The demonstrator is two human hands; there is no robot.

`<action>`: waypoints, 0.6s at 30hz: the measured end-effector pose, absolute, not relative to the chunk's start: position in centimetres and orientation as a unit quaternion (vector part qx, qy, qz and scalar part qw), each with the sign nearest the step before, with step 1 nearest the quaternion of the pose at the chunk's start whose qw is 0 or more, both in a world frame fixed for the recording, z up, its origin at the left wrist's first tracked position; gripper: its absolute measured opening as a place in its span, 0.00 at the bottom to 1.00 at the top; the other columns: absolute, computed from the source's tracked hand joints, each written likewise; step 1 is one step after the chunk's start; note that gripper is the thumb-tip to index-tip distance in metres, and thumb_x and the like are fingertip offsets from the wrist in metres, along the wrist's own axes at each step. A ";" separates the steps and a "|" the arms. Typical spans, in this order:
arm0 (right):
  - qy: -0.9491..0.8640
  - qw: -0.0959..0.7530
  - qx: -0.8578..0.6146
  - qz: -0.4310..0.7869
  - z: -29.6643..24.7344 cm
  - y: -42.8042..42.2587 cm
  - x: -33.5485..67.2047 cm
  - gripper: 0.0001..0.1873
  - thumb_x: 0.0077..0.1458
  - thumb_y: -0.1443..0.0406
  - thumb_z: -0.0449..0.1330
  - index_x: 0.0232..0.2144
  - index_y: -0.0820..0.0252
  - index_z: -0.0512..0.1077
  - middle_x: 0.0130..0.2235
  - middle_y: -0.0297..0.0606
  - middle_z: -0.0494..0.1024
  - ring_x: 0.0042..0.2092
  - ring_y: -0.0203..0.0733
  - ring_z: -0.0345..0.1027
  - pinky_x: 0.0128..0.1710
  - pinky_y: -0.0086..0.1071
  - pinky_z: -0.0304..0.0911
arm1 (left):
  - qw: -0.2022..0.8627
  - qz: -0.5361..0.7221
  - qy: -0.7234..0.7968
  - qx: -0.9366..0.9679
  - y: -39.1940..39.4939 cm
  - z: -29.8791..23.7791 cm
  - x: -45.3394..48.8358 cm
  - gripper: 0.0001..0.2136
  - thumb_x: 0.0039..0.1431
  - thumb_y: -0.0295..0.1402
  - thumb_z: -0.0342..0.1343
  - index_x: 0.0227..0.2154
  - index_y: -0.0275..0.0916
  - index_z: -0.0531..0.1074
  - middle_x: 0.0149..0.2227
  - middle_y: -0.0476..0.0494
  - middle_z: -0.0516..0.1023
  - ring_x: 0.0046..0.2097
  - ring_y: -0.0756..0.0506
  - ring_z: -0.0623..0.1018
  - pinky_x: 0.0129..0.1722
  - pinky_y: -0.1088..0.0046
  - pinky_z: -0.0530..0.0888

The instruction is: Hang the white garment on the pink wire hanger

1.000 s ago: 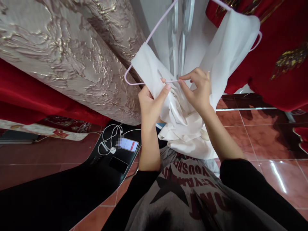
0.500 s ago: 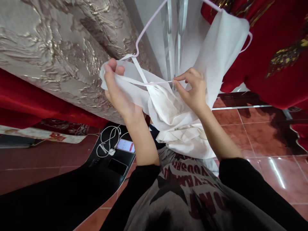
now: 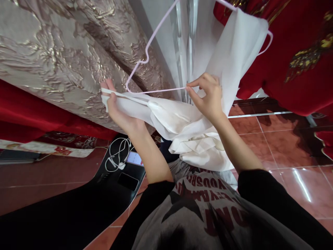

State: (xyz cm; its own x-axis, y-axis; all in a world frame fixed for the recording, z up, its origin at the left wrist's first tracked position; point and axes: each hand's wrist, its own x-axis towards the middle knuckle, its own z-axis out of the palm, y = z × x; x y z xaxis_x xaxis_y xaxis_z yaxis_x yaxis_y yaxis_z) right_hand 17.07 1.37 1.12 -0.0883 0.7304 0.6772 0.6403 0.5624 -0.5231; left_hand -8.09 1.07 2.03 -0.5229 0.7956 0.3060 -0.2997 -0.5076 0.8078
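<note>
A pale pink clothes hanger [image 3: 154, 39] is tilted in front of me. My right hand [image 3: 207, 95] pinches its thin lower bar between thumb and fingertips. A white garment [image 3: 229, 59] still drapes over the hanger's right shoulder, and its fabric sags below the bar toward my lap. Near the left end, my left hand [image 3: 118, 109] grips the garment's other side, with a narrow white strap drawn across its fingers. That strap is off the hanger, whose left end is bare. Part of the left hand lies behind the cloth.
Embossed beige-pink drapery [image 3: 78, 45] hangs at left, red embroidered cloth [image 3: 293, 69] at right. A black seat-like surface [image 3: 104, 194] at lower left carries a lit phone [image 3: 134, 158], a dark phone [image 3: 128, 181] and a white cable [image 3: 111, 159]. The floor has reddish tiles [image 3: 288, 146].
My left hand has moved left and down, pulling the strap off the hanger's left end. The left end of the hanger is now uncovered. My right hand keeps its pinch on the bar.
</note>
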 end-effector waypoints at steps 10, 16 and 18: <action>-0.746 0.502 -0.438 0.024 1.5 0.6 15.5 0.15 0.68 0.55 0.53 0.43 0.54 0.75 0.40 0.36 0.74 0.44 0.36 0.69 0.59 0.49 0.64 | 0.460 0.751 0.313 0.356 -0.7 1.6 -0.9 0.08 0.70 0.42 0.52 0.44 0.44 0.69 0.43 0.43 0.80 0.51 0.39 0.79 0.59 0.55 0.73; -0.644 0.646 -0.411 -0.010 3.1 -1.6 16.4 0.17 0.67 0.53 0.52 0.54 0.49 0.67 0.54 0.37 0.71 0.58 0.39 0.68 0.59 0.41 0.69 | 0.439 0.767 0.266 0.385 0.0 1.4 -0.4 0.12 0.68 0.46 0.57 0.34 0.45 0.68 0.38 0.44 0.75 0.48 0.41 0.78 0.57 0.60 0.73; -0.512 0.733 -0.443 -0.060 2.5 -2.1 18.3 0.26 0.62 0.48 0.57 0.58 0.47 0.62 0.60 0.38 0.65 0.65 0.44 0.62 0.66 0.47 0.62 | 0.424 0.764 0.290 0.391 0.0 1.1 -0.6 0.15 0.65 0.52 0.59 0.34 0.46 0.68 0.39 0.44 0.75 0.50 0.39 0.77 0.56 0.58 0.73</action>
State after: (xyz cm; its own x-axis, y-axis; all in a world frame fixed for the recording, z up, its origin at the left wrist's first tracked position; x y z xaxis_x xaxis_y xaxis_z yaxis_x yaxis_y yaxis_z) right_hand 18.28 -2.11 2.49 0.4678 0.3669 0.8041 0.5414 0.6001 -0.5888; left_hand -0.57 0.02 1.12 -0.3344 0.8747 0.3507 -0.4210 -0.4716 0.7749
